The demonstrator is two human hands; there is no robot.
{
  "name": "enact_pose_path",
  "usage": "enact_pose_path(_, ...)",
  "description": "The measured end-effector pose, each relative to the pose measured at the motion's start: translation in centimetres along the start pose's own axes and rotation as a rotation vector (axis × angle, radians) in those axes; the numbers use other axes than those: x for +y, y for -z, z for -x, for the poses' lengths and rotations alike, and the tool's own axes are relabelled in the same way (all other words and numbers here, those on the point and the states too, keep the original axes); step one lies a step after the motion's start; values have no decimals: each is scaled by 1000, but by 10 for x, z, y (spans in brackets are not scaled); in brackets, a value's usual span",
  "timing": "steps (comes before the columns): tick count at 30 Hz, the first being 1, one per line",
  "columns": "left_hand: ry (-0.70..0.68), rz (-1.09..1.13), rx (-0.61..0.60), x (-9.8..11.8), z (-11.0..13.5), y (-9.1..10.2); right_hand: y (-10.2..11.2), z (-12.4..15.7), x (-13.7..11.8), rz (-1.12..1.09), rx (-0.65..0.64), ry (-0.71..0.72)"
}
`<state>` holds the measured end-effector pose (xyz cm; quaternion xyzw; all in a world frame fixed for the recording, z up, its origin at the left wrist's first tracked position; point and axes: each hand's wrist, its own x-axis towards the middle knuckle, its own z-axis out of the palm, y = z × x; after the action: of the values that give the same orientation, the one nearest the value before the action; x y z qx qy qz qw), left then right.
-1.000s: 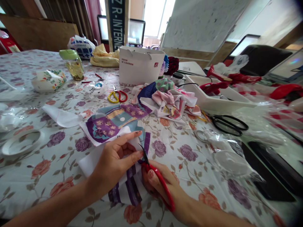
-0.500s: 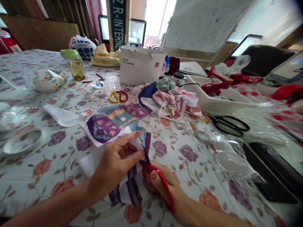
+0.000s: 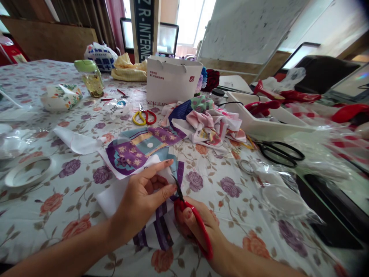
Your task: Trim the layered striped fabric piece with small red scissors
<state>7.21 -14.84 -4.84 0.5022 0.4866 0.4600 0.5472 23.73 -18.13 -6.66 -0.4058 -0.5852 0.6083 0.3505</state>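
My right hand grips the red-handled scissors, fingers wrapped through the loops. Their dark blades point up and away, close beside my left thumb. My left hand pinches white-backed fabric between thumb and fingers, right at the blades. Some of that edge is hidden behind the fingers. Purple, blue and tan patterned fabric spreads beyond the left hand. Below my hands hangs a piece with dark purple stripes; whether it joins the rest I cannot tell.
Beyond lie yellow-and-red scissors, a white paper bag and crumpled fabric. To the right are black scissors, a white bin and clear plastic packaging. At left, a tape roll lies on the flowered tablecloth.
Very little differs. The red scissors' handle loops sit slightly closer together, and both hands stay in nearly the same place.
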Motion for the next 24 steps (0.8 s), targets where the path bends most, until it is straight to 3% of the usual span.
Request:
enact_pose_path(9, -9, 6, 5, -6, 0, -1, -1, 0, 1, -10, 10, -68)
enact_pose_path(24, 40, 110, -26, 0, 0, -1, 0, -1, 5, -12, 8, -65)
